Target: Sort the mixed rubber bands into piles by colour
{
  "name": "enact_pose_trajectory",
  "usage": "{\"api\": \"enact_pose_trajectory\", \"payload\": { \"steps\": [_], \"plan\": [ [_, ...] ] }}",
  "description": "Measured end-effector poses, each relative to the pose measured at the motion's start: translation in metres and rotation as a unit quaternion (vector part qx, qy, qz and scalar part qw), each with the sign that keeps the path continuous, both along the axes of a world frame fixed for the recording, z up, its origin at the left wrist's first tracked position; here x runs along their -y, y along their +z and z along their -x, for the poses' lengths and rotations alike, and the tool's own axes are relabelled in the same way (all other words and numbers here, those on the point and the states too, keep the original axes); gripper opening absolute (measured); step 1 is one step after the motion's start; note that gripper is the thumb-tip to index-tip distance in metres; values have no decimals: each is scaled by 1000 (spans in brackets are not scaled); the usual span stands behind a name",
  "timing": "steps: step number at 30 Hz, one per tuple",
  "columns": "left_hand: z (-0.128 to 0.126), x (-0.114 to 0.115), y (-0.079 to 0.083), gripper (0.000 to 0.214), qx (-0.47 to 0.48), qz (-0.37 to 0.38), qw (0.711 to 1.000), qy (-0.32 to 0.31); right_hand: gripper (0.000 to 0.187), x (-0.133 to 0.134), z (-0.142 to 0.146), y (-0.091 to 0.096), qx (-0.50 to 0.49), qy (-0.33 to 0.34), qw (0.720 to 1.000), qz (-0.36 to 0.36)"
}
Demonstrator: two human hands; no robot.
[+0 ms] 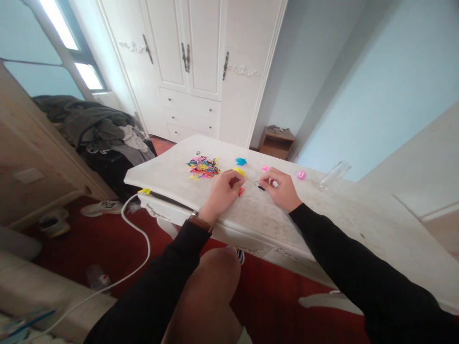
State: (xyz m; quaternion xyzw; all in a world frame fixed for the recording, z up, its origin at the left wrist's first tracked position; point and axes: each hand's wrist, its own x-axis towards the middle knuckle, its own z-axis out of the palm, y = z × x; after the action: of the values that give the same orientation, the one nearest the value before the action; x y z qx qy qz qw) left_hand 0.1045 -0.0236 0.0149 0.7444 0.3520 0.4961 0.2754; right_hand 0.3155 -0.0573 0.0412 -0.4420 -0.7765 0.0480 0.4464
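Note:
My left hand [223, 192] rests on the white table [322, 224] with its fingers curled, and a small red piece [241, 191] lies at its fingertips. My right hand [280, 188] is pinched on a small dark piece [259, 186] just right of the left hand. A pile of small multicoloured plastic pieces [203, 167] lies beyond the left hand. Sorted little heaps lie nearby: blue [241, 161], yellow [238, 171] and pink [265, 168]. Another pink piece [301, 175] sits to the right.
A clear glass [335, 174] lies on the table at the right. A white cable [138, 229] hangs off the table's left edge. White wardrobe [193, 62] behind, clothes heap [100, 131] at left, shoes [100, 207] on the red floor.

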Motion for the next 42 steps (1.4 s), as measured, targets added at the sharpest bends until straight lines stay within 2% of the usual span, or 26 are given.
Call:
{"api": "enact_pose_trajectory", "payload": {
  "steps": [3,8,21,33,39,42],
  "plan": [
    [1,-1,-1,11,1,3,1000,13,16,0,-3,-1,-8,-14,1000,2],
    [-1,0,-2,10,-1,-1,1000,-13,16,-1,-9,-2,-21,-18,1000,9],
    [0,5,2,12,2,-4,999,-42,14,1,-6,-3,18,29,999,37],
    [0,4,0,11,-16,-20,998,-55,12,0,-5,-3,31,34,998,46],
    [-2,4,0,10,7,1,998,-58,13,-1,-5,0,17,14,999,46],
    [-1,3,0,10,40,22,998,-30,14,-3,-14,6,-20,-46,999,16]
  ]
}}
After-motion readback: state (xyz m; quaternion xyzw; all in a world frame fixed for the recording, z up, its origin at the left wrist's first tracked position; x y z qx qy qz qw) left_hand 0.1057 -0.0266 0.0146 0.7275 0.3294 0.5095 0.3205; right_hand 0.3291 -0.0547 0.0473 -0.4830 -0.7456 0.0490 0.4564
